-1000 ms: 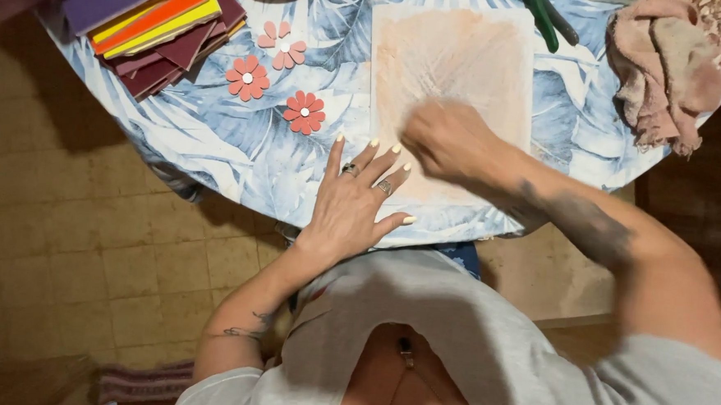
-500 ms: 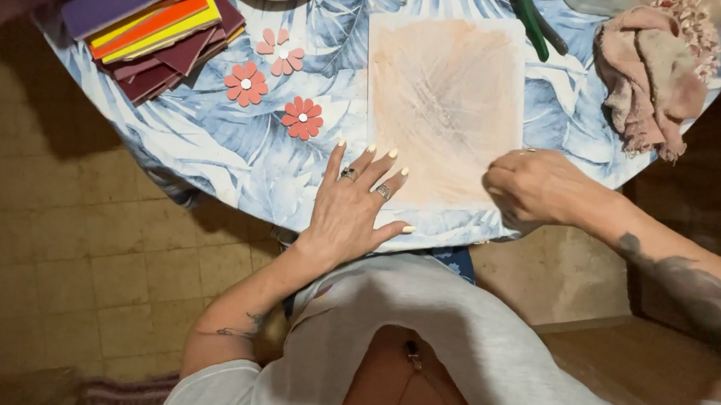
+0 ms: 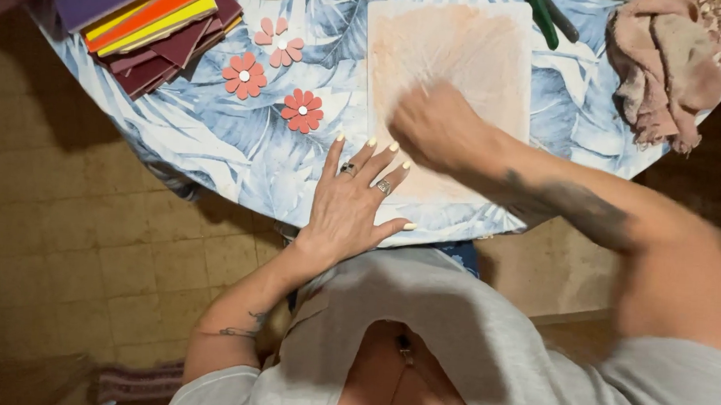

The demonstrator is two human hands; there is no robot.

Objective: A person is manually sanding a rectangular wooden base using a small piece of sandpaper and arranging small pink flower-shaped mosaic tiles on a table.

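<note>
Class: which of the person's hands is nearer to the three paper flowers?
Left. The left hand lies flat just below-right of the flowers; the right hand rubs the sheet farther right.

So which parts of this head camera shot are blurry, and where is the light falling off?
In the head view, the right hand and its forearm are smeared by motion blur over the peach sheet; the left hand lies sharp and flat on the table. Light is brightest on the tabletop, while the tiled floor and the frame's right edge sink into shadow.
</note>
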